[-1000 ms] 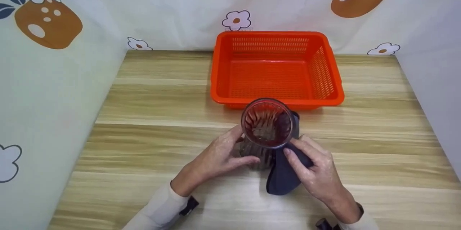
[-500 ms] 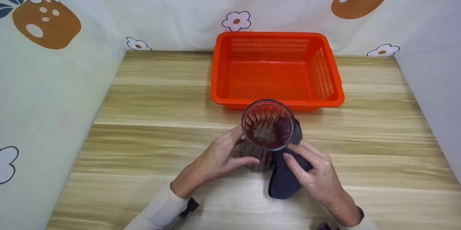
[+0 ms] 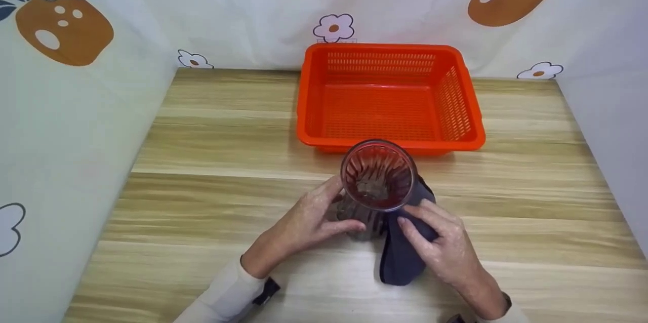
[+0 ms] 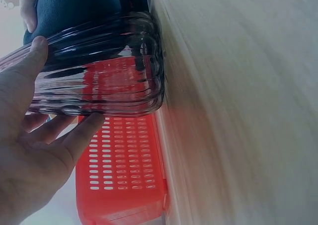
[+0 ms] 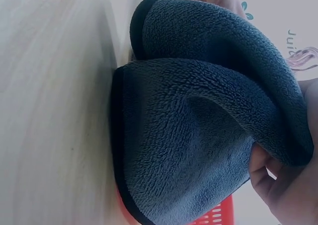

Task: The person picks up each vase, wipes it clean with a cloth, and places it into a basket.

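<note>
A ribbed clear glass [image 3: 377,181] stands upright on the wooden table [image 3: 212,171], in front of an orange basket [image 3: 387,97]. My left hand [image 3: 309,219] grips the glass's left side, thumb and fingers curled round its lower wall; the left wrist view shows the ribbed glass [image 4: 94,68] against my palm [image 4: 30,150]. My right hand [image 3: 440,247] presses a dark grey cloth [image 3: 400,257] against the glass's right side. In the right wrist view the fleecy cloth [image 5: 198,125] fills most of the frame, pinched by my fingers [image 5: 266,173].
The orange slotted basket holds nothing and sits at the back centre of the table, its front wall just behind the glass. Patterned fabric walls [image 3: 76,59] close in the left, back and right sides. Bare wood lies left and right of my hands.
The right hand and cloth have shifted slightly against the glass's right side. The glass and left hand stay almost in place.
</note>
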Action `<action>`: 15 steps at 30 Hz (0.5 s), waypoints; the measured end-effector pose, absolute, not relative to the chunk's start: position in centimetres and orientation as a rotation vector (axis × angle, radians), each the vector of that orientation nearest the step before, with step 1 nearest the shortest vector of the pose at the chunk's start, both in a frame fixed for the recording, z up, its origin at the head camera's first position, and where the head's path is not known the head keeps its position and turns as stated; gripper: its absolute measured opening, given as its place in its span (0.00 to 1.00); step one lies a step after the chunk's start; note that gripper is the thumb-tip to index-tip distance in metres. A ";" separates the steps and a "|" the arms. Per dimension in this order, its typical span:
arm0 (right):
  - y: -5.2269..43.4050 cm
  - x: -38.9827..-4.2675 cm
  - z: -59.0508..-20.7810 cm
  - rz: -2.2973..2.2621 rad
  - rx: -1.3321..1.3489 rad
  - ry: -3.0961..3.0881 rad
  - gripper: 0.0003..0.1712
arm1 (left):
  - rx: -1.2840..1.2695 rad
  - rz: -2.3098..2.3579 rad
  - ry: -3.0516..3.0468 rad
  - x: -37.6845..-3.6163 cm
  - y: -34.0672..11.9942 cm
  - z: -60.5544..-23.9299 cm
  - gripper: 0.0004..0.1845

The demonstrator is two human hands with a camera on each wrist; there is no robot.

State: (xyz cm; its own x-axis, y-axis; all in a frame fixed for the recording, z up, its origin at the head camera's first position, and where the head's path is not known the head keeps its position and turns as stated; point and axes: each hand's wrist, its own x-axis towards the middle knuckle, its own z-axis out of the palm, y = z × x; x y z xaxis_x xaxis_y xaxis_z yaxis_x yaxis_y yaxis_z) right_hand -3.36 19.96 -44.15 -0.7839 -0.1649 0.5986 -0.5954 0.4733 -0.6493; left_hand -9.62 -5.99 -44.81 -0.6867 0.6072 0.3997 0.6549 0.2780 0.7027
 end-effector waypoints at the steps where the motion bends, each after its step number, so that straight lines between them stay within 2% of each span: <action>1: 19.9 -3.4 -44.2 1.261 0.631 -2.268 0.20 | -1.220 -1.408 -2.468 -9.6 -6.0 -44.8 0.50; 15: 20.5 -3.5 -44.9 1.271 0.635 -2.345 0.19 | -1.218 -1.466 -2.452 -9.5 -5.9 -45.0 0.50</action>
